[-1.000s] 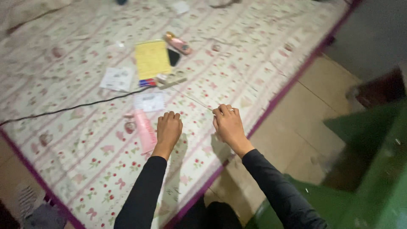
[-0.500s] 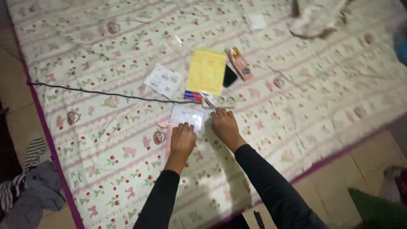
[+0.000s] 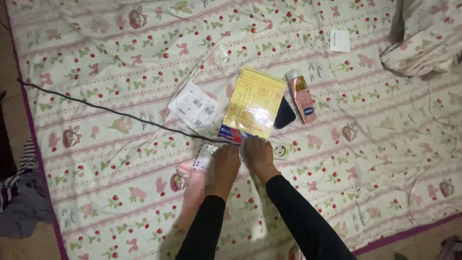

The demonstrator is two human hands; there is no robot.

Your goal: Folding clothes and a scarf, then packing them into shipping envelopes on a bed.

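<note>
Both hands are lying close together at the lower centre of the frame, on a floral bedsheet (image 3: pixel 110 72) printed with red strawberries and pink bows. The left hand (image 3: pixel 224 165) is resting palm down with its fingers curled over the edge of a small clear plastic packet (image 3: pixel 204 156), which is sitting just left of the knuckles; whether the fingers are actually pinching it or only pressing on it cannot be told. The right hand (image 3: pixel 258 155) is lying just beside the left, fingers bent and pointing up the frame, touching the sheet at the lower edge of a yellow notepad (image 3: pixel 255 101); its grip looks closed, yet what it is holding, if anything, is hidden. A pink tube (image 3: pixel 193 190) is lying under the left forearm, running down toward the lower left.

A white power strip (image 3: pixel 280 151) is sitting just right of the right hand, and a thin black cable (image 3: pixel 96 106) is running from it toward the left edge of the frame. A red and blue box (image 3: pixel 229 133) is peeking out beneath the notepad. Right of the notepad, a black phone (image 3: pixel 285 115) and a pink bottle (image 3: pixel 301 96) are lying side by side. A white label sheet (image 3: pixel 194 105) is lying left of the notepad, and a small white card (image 3: pixel 340 41) is sitting at the upper right.
</note>
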